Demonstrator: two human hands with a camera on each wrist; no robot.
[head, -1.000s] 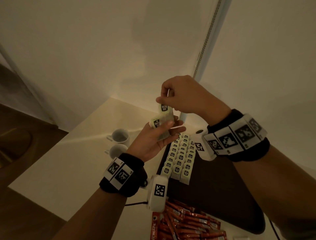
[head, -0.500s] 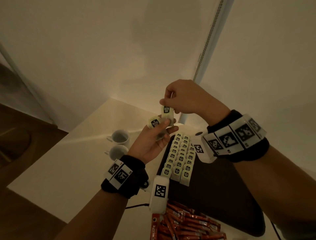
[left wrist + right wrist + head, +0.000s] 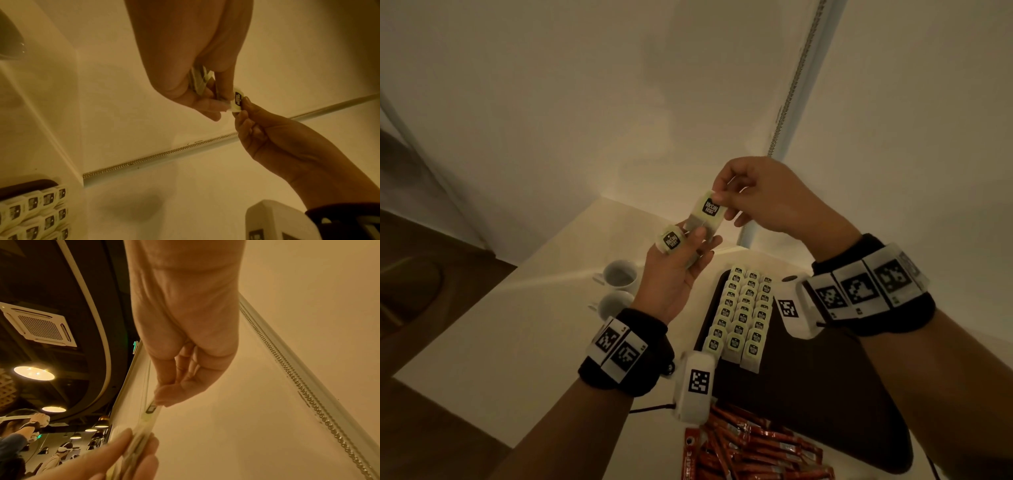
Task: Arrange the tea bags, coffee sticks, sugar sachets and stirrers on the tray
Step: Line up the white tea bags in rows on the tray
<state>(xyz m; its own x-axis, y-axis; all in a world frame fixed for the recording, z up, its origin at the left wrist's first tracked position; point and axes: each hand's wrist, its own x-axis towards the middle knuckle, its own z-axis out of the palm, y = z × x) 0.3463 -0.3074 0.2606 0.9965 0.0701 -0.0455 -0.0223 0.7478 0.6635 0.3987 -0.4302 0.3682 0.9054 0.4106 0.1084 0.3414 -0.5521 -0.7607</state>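
While your left hand [image 3: 677,274] grips a small stack of pale green tea bags [image 3: 671,241] above the table [image 3: 493,329], your right hand [image 3: 760,198] pinches the top corner of one black-labelled tea bag [image 3: 707,212]. More lie in neat rows on the dark tray [image 3: 825,394].

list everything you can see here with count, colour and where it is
tea bags on tray: about thirty, pale green, three rows at the tray's far left
held tea bags: a few, pale green, between both hands above the table
tray: one, dark, on the table
coffee sticks: a pile, orange-red, near edge beside the tray
cups: two, white, left of the tray
table: one, cream
left hand: holds a small stack
right hand: fingers pinch the top bag
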